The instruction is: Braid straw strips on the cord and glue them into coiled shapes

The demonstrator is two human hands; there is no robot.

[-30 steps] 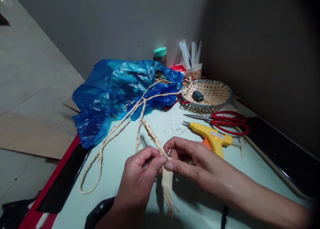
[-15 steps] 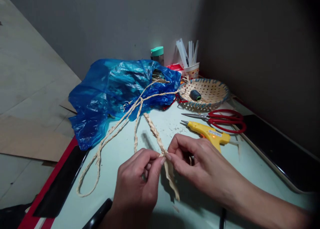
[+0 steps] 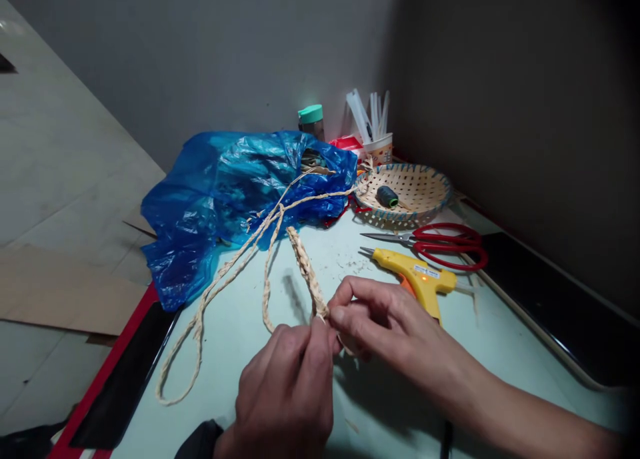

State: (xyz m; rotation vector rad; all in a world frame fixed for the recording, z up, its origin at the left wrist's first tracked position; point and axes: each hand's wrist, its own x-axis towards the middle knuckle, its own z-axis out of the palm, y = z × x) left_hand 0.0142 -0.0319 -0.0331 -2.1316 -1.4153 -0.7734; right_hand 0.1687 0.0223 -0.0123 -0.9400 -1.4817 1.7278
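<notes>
Two bare hands met at the near end of a braided straw strip (image 3: 306, 270) above a pale green bench (image 3: 225, 365), apparently so that one could steady the plait while the other worked its loose fibre. The left hand (image 3: 285, 382) was folded inward, its back to the camera and its fingertips pinched around the lower end; how the thumb sat was hard to tell. The right hand (image 3: 377, 319) closed thumb and forefinger on the same spot, the other fingers curled, its forearm slanting in from the lower right corner. The strip's far end tilted up and away, its shadow suggesting that it was lifted clear of the surface. Red-handled scissors (image 3: 447, 237) and a yellow glue gun (image 3: 425, 279) lay beyond the right hand, seemingly parked within reach, while a looped straw cord (image 3: 199, 322) trailed at left, before a blue plastic bag (image 3: 235, 172).
</notes>
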